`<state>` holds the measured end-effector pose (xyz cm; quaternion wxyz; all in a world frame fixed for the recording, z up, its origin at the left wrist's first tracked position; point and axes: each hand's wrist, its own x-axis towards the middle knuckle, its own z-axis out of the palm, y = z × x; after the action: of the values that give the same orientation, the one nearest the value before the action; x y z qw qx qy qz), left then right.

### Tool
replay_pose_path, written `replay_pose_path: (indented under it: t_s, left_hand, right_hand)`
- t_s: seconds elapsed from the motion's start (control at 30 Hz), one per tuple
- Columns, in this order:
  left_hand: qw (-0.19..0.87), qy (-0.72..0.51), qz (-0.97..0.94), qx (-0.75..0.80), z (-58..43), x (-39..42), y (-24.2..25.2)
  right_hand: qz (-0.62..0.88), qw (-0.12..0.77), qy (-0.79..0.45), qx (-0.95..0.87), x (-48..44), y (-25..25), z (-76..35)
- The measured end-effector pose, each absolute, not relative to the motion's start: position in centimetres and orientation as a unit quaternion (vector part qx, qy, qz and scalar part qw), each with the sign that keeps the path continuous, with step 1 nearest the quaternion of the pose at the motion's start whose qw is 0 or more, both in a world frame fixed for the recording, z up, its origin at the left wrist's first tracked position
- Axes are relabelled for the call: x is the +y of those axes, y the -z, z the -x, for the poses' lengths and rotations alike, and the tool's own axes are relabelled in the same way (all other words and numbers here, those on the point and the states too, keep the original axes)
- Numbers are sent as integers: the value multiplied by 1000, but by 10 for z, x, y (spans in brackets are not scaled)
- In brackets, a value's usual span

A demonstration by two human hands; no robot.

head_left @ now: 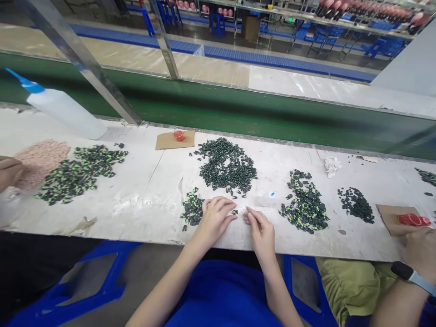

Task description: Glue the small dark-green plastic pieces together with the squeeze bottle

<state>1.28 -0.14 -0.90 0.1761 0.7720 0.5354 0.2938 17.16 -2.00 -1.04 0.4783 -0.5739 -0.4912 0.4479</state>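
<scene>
My left hand (215,217) rests on the white worktable (143,195) with its fingertips pinched on a small dark green part (234,212). My right hand (260,228) lies just to its right, fingers curled, fingertips close to the same part; whether it holds anything I cannot tell. A small pile of dark parts with bright green tips (192,208) lies beside my left hand. A large heap of dark green parts (226,165) is just beyond both hands. A small clear bottle with a blue tip (267,198) lies to the right of my hands.
More piles of green-tipped parts (304,204) and dark parts (356,204) lie to the right, another pile (80,172) and a pink heap (41,159) to the left. A white squeeze bottle (63,109) lies far left. Co-workers' hands appear at left (8,172) and right (420,247). A green conveyor (238,109) runs behind.
</scene>
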Motion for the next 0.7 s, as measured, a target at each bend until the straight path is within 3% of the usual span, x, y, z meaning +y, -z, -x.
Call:
replay_pose_path:
  t_s: [0.47,0.7]
  left_hand:
    - [227,-316,-731,561,-16,-1,1]
    - [235,-333,-739,536,-16,-6,-6]
  right_hand:
    - [579,446,-426,-533,-20,-1,-169]
    - [555,449,-472,-518,-18,-6,-167]
